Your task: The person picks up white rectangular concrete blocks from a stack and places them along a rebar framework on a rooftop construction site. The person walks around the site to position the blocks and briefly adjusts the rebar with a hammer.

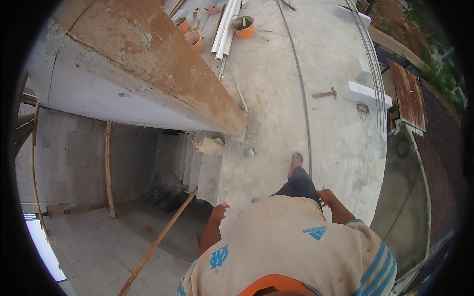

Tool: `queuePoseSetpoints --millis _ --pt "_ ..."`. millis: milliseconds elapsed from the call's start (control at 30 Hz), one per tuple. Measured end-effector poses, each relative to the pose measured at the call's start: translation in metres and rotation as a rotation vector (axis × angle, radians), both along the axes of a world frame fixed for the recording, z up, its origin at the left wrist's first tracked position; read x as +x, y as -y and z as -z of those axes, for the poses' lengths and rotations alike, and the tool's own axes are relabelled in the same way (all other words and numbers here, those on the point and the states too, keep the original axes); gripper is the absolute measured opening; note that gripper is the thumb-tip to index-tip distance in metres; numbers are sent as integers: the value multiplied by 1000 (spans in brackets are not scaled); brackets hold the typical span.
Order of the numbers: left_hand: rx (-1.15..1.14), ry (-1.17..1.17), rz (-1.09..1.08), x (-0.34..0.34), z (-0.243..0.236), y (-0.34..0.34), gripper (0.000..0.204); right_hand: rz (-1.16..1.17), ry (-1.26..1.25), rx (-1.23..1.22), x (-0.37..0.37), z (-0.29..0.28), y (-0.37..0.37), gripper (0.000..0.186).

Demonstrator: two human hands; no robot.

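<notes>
Head view looks straight down on a wide grey concrete slab (276, 98), rough and dusty, with a stairwell (163, 197) cut into it on my left. Over the opening runs a thick white beam (148, 54) with a rust-brown, flaking top. Below it are pale block walls (69, 158) and raw concrete steps (197, 167). Off the slab's right edge lies a rusted corrugated roof (407, 93).

The thing nearest the hands is a long wooden pole (158, 241), leaning slantwise from the floor below up to the lip of the steps, just left of and below the left hand (218, 212). I judge it stiff, light for its length and rough-skinned rather than slippery. It would be awkward to swing, so I would grip near the top end, or at mid-length for balance. A thinner bamboo prop (108, 167) stands upright against the wall.

Farther up the slab are white plastic pipes (226, 27), smooth and round, orange buckets (243, 26), white blocks (365, 92), a hammer (326, 93) and a crumpled paper sack (210, 146).

The left hand hangs loosely curled over the stairwell edge, holding nothing and not touching the pole. The right hand (326, 197) rests by the dark trouser leg, fingers half bent and empty. A sandalled foot (296, 160) is planted ahead.
</notes>
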State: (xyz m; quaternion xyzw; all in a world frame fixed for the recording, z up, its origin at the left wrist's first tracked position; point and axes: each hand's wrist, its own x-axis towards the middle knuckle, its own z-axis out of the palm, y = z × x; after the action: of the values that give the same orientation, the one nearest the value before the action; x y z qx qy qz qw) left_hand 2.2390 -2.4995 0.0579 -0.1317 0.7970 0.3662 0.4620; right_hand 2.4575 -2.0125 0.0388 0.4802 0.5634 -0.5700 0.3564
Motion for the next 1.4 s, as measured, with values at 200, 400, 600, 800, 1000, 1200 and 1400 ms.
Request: queuePoseSetpoints --millis 200,400,600,800,1000,1200,1400 --pt "-93 189 -141 13 -12 -85 39 -85 17 61 -57 -6 -111 44" --pt "-79 149 -342 -25 -32 -152 48 -133 -83 185 -138 -25 -222 40" --pt "-116 200 -279 -89 1 -212 50 -127 -214 236 -221 -39 -249 37" --pt "-169 153 31 -209 57 -276 46 -38 -185 190 -290 -41 -254 35" --pt "87 -185 43 -373 21 -379 37 -151 -12 105 -336 -27 -305 36" --pt "185 -202 -191 -463 -21 -451 40 -273 29 46 -430 -13 -372 38" --pt "-21 -169 -367 -452 -5 -456 44 -372 0 25 -572 5 -458 40"
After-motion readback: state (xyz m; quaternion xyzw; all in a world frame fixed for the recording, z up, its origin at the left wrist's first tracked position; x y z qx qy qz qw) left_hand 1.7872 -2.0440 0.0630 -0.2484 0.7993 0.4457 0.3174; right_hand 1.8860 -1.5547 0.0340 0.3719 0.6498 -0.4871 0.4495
